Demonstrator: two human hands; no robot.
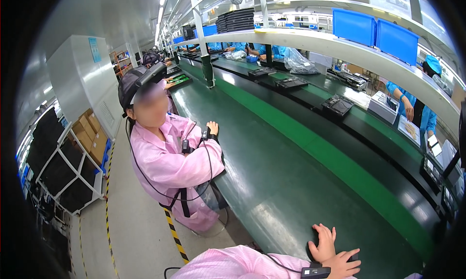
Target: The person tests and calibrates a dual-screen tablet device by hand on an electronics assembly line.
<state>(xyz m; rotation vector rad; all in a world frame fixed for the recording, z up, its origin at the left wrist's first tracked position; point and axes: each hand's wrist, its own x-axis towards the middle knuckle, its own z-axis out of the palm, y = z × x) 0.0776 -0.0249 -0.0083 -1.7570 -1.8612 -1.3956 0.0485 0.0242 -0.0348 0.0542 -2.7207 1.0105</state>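
Note:
Both my hands rest together at the near end of the dark green work surface (pixel 276 216). My left hand (pixel 342 264) comes from a pink sleeve, with a black box strapped at its wrist (pixel 315 271). It lies across the base of my right hand, its fingers spread. Just beyond it, my right hand (pixel 323 244) is on the surface with fingers apart. Its wrist is mostly hidden under my left hand, where a small dark piece (pixel 356 255) shows. Neither hand holds anything.
At left, a person in pink (pixel 165 148) sits with folded arms on the bench edge. Beyond the bright green strip (pixel 310 140), a black line carries several dark device housings (pixel 337 105). Blue bins (pixel 353 27) stand on the overhead shelf. A worker in blue (pixel 422 114) handles parts across the line.

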